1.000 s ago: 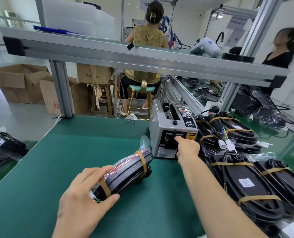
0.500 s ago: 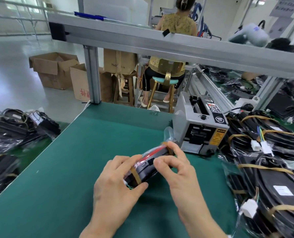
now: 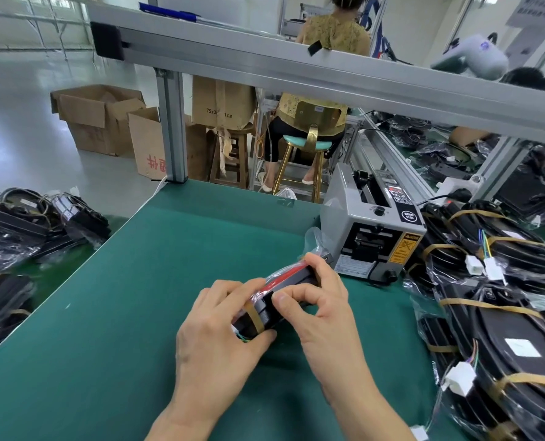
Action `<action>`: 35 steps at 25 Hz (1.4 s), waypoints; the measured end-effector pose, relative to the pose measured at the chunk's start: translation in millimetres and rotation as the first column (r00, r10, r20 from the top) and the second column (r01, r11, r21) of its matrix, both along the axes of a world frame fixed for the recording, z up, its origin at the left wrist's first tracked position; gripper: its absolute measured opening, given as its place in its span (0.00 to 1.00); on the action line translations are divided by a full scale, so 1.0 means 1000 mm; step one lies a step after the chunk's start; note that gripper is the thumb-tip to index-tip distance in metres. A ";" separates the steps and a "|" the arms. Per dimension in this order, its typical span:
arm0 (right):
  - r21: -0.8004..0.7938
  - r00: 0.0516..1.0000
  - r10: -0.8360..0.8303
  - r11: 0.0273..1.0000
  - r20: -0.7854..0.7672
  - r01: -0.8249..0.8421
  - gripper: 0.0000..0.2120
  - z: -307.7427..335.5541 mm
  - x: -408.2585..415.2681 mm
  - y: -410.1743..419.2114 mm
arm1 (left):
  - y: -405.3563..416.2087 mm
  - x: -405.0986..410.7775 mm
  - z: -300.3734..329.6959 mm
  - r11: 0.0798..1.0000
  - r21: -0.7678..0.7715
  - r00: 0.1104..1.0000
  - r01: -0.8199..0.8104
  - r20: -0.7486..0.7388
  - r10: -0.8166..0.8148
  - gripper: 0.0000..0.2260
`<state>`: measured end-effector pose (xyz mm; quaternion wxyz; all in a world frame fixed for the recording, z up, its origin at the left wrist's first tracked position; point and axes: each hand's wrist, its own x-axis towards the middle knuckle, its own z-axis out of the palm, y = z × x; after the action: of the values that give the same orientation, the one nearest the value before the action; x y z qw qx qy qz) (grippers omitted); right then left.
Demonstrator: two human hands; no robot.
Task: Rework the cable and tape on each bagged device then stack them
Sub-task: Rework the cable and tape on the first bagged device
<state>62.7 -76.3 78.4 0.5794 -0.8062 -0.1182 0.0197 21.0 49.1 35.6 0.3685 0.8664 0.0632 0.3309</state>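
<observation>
1. The bagged device lies tilted on its edge near the middle of the green worktop, just in front of the grey tape dispenser.
2. The left hand grips the near end of the device, its fingers curled over the top and its thumb under the corner, beside a brown tape band.
3. The right hand holds the far part: the thumb presses on the black side, the other fingers curl over the red top edge. It may be pinching a strip of tape, but the view is too blurred to tell.
4. A row of taped devices with white connectors lies on the right of the worktop.
5. More bagged devices are heaped on the left.
</observation>
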 end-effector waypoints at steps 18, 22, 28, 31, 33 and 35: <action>0.032 0.998 -0.064 0.997 0.024 0.063 0.06 -0.004 -0.001 0.004 | -0.001 0.001 -0.002 1.000 -0.013 1.000 0.016 0.021 -0.016 0.31; -0.002 0.996 -0.082 0.997 0.042 0.082 0.09 -0.006 0.000 0.006 | 0.000 0.001 -0.002 1.000 -0.010 1.000 0.015 0.024 -0.014 0.31; 0.008 0.995 -0.087 0.996 0.055 0.087 0.10 -0.008 -0.001 0.007 | -0.001 0.001 -0.002 1.000 -0.010 1.000 0.012 0.021 -0.012 0.31; 0.067 0.998 -0.063 0.996 0.020 0.061 0.06 -0.005 -0.001 0.005 | -0.001 0.001 -0.002 1.000 -0.019 1.000 0.009 0.017 -0.008 0.30; 0.044 0.998 -0.058 0.997 0.040 0.056 0.07 -0.005 -0.001 0.006 | -0.001 0.001 -0.002 1.000 -0.021 1.000 0.010 0.012 -0.009 0.31; 0.029 0.995 -0.078 0.997 0.060 0.076 0.08 -0.007 -0.001 0.008 | -0.001 0.001 -0.002 1.000 -0.018 1.000 0.011 0.010 -0.011 0.31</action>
<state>61.5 -68.7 71.4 0.5867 -0.8025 -0.1050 -0.0292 21.8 48.5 33.4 0.3782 0.8618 0.0597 0.3326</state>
